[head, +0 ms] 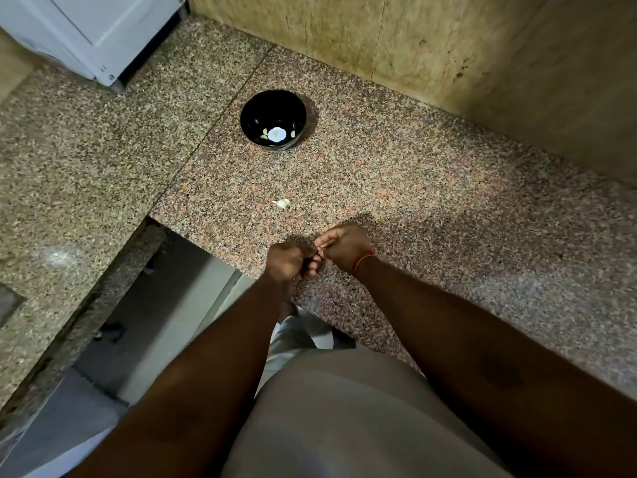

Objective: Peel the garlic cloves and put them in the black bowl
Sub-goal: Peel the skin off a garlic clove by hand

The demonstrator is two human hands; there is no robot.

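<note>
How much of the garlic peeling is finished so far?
Done: the round black bowl holds what look like two pale peeled cloves beside its white flower motif. In hand: the left hand and right hand meet over the speckled granite counter, seemingly working a clove too hidden to see. Left: one unpeeled white garlic clove on the counter.

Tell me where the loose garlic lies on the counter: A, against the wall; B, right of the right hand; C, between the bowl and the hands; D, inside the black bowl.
C: the garlic lies on the bare counter, nearer than the bowl and beyond the hands.
</note>
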